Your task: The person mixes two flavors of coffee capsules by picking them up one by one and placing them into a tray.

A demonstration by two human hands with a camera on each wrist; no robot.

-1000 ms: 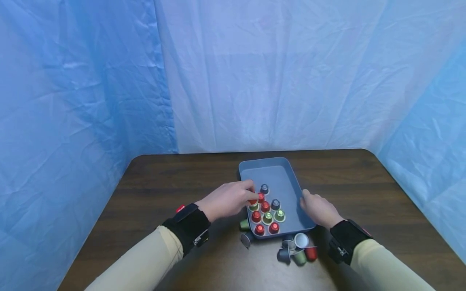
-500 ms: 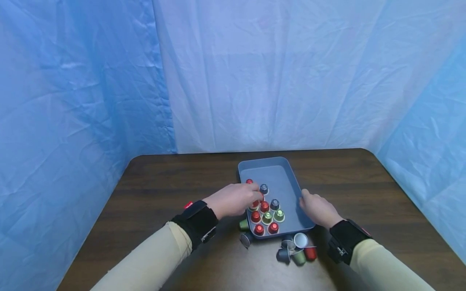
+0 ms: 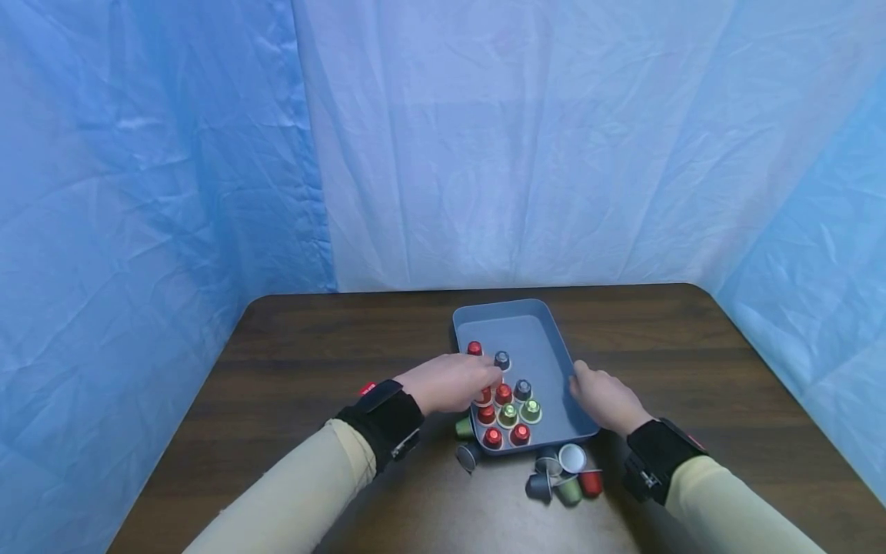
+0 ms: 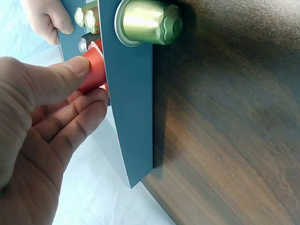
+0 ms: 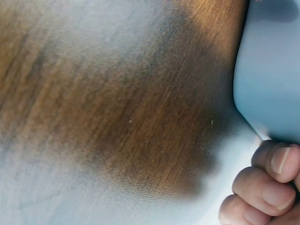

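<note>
A blue-grey tray (image 3: 536,331) holds red, green and dark coffee capsules standing upside down, mostly in its near left part. Over the tray's left wall, my left hand (image 3: 451,382) pinches a red coffee capsule (image 4: 95,70) between thumb and fingers. That capsule sits tilted close inside the wall in the left wrist view. Around it are another red capsule (image 3: 504,394), a dark capsule (image 3: 501,360) and a green capsule (image 3: 508,415). My right hand (image 3: 609,398) grips the tray's right rim, its fingers curled in the right wrist view.
Outside the tray's left wall lies a green capsule (image 4: 147,21), with a dark capsule (image 3: 467,457) nearer me. Several loose capsules, among them a red one (image 3: 591,483), cluster before the tray's near edge. Blue-white sheets (image 3: 519,154) surround the brown table (image 3: 360,331).
My left hand has shifted right and slightly nearer me over the tray, uncovering a red capsule by the left wall. The right hand and tray stay almost still.
</note>
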